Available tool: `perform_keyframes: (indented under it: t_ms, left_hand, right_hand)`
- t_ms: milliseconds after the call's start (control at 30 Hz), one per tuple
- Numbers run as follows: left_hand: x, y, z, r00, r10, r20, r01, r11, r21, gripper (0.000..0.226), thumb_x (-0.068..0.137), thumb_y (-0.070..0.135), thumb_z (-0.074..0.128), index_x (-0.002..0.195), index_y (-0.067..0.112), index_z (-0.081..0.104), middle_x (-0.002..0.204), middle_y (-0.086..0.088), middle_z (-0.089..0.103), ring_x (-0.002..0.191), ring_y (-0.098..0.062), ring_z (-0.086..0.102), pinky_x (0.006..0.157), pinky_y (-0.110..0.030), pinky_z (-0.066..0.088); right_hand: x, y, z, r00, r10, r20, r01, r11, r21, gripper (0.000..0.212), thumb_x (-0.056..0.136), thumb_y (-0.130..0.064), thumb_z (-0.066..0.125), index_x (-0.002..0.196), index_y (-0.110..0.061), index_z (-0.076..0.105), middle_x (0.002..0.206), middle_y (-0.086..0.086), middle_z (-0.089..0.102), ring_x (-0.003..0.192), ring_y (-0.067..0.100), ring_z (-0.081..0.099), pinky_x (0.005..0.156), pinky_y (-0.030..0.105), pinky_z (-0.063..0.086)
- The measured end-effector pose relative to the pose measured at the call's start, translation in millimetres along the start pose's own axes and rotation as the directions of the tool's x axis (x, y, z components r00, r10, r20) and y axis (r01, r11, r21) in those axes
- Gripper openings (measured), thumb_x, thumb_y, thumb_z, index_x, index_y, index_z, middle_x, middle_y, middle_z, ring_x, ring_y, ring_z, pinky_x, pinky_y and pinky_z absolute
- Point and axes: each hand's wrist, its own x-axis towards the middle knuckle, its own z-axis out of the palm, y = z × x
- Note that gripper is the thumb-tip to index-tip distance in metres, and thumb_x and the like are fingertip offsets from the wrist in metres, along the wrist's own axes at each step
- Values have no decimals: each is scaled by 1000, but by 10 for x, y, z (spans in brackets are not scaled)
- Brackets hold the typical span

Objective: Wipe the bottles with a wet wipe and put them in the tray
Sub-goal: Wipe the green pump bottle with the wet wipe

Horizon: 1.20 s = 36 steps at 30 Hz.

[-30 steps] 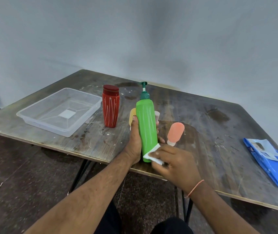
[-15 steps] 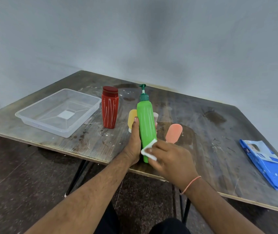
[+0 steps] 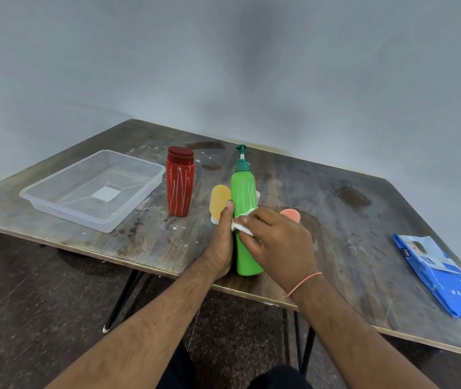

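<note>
Wipe has climbed: a second ago the right hand (image 3: 277,242) pressed the wet wipe (image 3: 242,227) near the base of the green pump bottle (image 3: 244,220); half a second ago it sat at the lower body; now it is at mid-body, level with the left thumb tip; read as an upward wiping stroke along the near side, lower part done, shoulder and pump not yet reached.

Left hand (image 3: 222,248): fingers and thumb curled round the bottle's left side and back, clamped on it as a steady; right hand: fingers bent over the wipe, pinching it against the green wall.

Green pump bottle location: standing on the table (image 3: 350,220) close to the near edge, base on the wood, between both hands; long axis near vertical, top leaning slightly left in the view; pump nozzle points left, toward the red bottle (image 3: 180,186).

Others untouched: red bottle upright, just beside the tray (image 3: 55,209); yellow tube (image 3: 218,202) just behind the left thumb; orange tube (image 3: 291,214) partly hidden behind the right hand; a pale object behind the green bottle, too hidden to name.

Tray holds no bottles; judgement: task is early, first bottle mid-wipe, three or more to follow.

Blue wipes pack (image 3: 442,273) lies flat at the right edge.
</note>
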Motion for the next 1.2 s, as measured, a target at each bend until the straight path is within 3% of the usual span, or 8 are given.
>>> perform_keyframes:
  t_ms: [167, 333, 467, 600, 767, 867, 1067, 1200]
  left_hand:
    - [21, -9, -24, 1000, 6, -9, -6, 1000, -4, 73, 101, 68, 40, 140, 11, 64, 107, -10, 72, 94, -19, 70, 83, -30, 61]
    - [44, -28, -27, 999, 26, -34, -27, 1000, -9, 64, 94, 70, 37, 119, 28, 78, 104, -7, 71, 89, -18, 66, 83, -35, 57]
    - [38, -66, -49, 998, 49, -36, -49, 999, -17, 70, 86, 84, 48, 111, 27, 81, 112, -14, 69, 92, -21, 65, 89, -43, 52]
    - [42, -77, -73, 997, 24, -79, -29, 998, -61, 71, 93, 76, 39, 115, 22, 81, 120, -20, 64, 97, -24, 64, 92, -41, 51]
    - [46, -83, -71, 996, -7, -86, 6, 1000, -10, 82, 90, 78, 43, 119, 8, 73, 112, -23, 63, 95, -26, 64, 93, -43, 51]
    - [47, -112, -85, 996, -5, -92, 8, 999, 34, 90, 91, 79, 40, 127, 0, 68, 111, -24, 66, 101, -33, 64, 103, -51, 50]
    - [45, -129, -65, 991, 42, -126, -34, 997, 62, 78, 97, 73, 33, 118, 10, 74, 120, -26, 71, 118, -35, 67, 115, -56, 46]
    - [62, -173, -78, 988, 94, -121, -79, 989, 123, 80, 93, 77, 36, 127, 13, 68, 125, -28, 70, 124, -40, 64, 114, -61, 45]
  right_hand:
    - [-178, 38, -25, 997, -19, 72, 14, 998, 60, 15, 98, -33, 70, 111, -31, 78, 99, -10, 69, 73, 17, 68, 51, 35, 52]
    - [-518, 58, -80, 971, -122, 205, 114, 992, 50, 16, 100, -40, 65, 111, -37, 76, 101, -14, 67, 76, 15, 66, 55, 30, 50]
    - [-422, -20, -43, 978, -143, 151, 145, 989, -8, 13, 102, -38, 63, 103, -36, 77, 93, -12, 66, 75, 16, 63, 56, 31, 44]
    - [-353, -54, 22, 981, -154, 120, 159, 986, -38, 12, 102, -33, 63, 101, -30, 74, 95, -9, 67, 74, 19, 62, 56, 34, 46]
    - [-389, -2, 41, 983, -160, 86, 166, 984, -61, 14, 105, -28, 60, 106, -27, 74, 98, -6, 68, 74, 22, 61, 57, 39, 50]
    - [-332, 14, 4, 990, -136, 41, 139, 988, -64, 16, 106, -26, 59, 109, -27, 75, 102, -7, 70, 74, 21, 62, 57, 38, 51]
    - [-30, 8, -72, 993, -69, -99, 63, 996, -62, 11, 101, -22, 69, 106, -27, 78, 101, -7, 73, 81, 18, 66, 69, 30, 48]
    - [146, 15, -73, 990, 24, -137, -30, 999, -45, 13, 100, -25, 72, 111, -27, 79, 105, -8, 73, 79, 20, 69, 63, 36, 54]
